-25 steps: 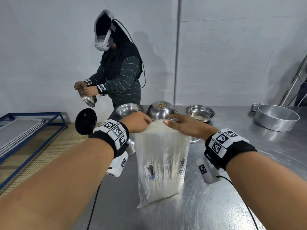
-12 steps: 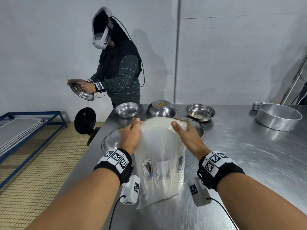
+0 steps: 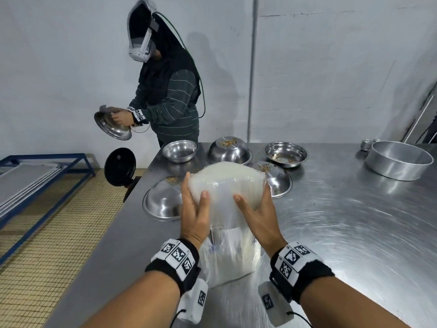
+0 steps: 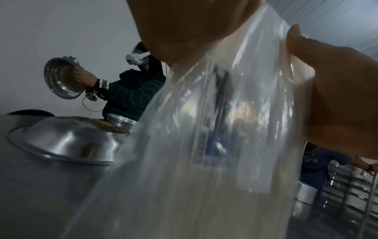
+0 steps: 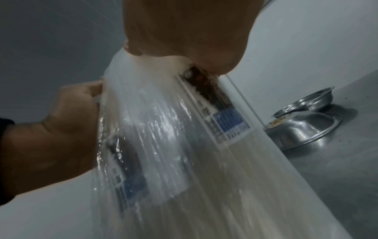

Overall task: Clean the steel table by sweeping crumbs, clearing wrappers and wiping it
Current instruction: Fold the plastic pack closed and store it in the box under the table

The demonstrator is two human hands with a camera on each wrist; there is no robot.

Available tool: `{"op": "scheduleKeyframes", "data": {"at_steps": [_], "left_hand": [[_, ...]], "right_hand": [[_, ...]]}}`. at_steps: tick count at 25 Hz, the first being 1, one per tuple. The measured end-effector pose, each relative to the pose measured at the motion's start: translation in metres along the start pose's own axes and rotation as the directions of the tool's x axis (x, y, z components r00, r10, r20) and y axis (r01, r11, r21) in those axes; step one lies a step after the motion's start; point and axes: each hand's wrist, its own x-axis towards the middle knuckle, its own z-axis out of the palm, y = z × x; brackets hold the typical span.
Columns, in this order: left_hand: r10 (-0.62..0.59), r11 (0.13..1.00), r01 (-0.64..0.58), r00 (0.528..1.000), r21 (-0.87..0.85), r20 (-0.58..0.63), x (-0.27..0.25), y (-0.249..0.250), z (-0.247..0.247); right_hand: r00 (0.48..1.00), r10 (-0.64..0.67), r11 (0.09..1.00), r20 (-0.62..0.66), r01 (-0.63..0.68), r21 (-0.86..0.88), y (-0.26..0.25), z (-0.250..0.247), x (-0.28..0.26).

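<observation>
Both grips curled around plastic bag point(image 3: 227, 185) top: left hand point(image 3: 194, 216), right hand point(image 3: 259, 218); bag bottom on steel table point(image 3: 354, 233).

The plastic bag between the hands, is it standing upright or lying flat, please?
Upright: the plastic bag stands on the steel table, both hands gripping its folded-over top.

We can read no words anywhere. The bag point(image 3: 230, 252) between our hands carries printed labels point(image 5: 223, 113) with blue and dark blocks, but their lettering is too blurred to make out. The wristbands point(image 3: 177, 254) bear black-and-white square code markers, and one on the left band looks like the number 57 point(image 3: 188, 265).
</observation>
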Motion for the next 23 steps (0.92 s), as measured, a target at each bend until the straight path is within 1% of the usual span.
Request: {"op": "scheduleKeyframes", "data": {"at_steps": [3, 7, 10, 14, 18, 23], "left_hand": [[0.009, 1.0, -0.009, 1.0, -0.018, 0.004, -0.008, -0.007, 0.005], [-0.027, 1.0, 0.027, 1.0, 0.015, -0.002, -0.004, -0.007, 0.008], [-0.058, 0.998, 0.058, 0.998, 0.033, 0.017, -0.001, -0.014, 0.008], [-0.062, 0.997, 0.063, 0.998, 0.033, -0.007, -0.007, -0.018, 0.011], [-0.054, 0.996, 0.057, 0.997, 0.068, -0.052, -0.013, -0.008, 0.015], [-0.033, 0.991, 0.043, 0.996, 0.125, -0.08, -0.023, 0.029, 0.002]], "right_hand": [[1.0, 0.012, 1.0, -0.007, -0.012, -0.029, -0.001, 0.004, -0.005], [0.999, 0.046, 0.998, 0.014, -0.046, -0.033, 0.001, 0.004, 0.001], [0.996, 0.075, 0.996, 0.044, -0.073, -0.044, 0.012, 0.0, 0.005], [0.994, 0.094, 0.992, 0.048, -0.089, -0.089, 0.025, -0.001, -0.002], [0.997, 0.072, 0.994, 0.013, -0.071, -0.084, 0.02, -0.001, -0.011], [0.997, 0.056, 0.997, 0.046, -0.053, -0.052, -0.009, 0.002, -0.02]]}}
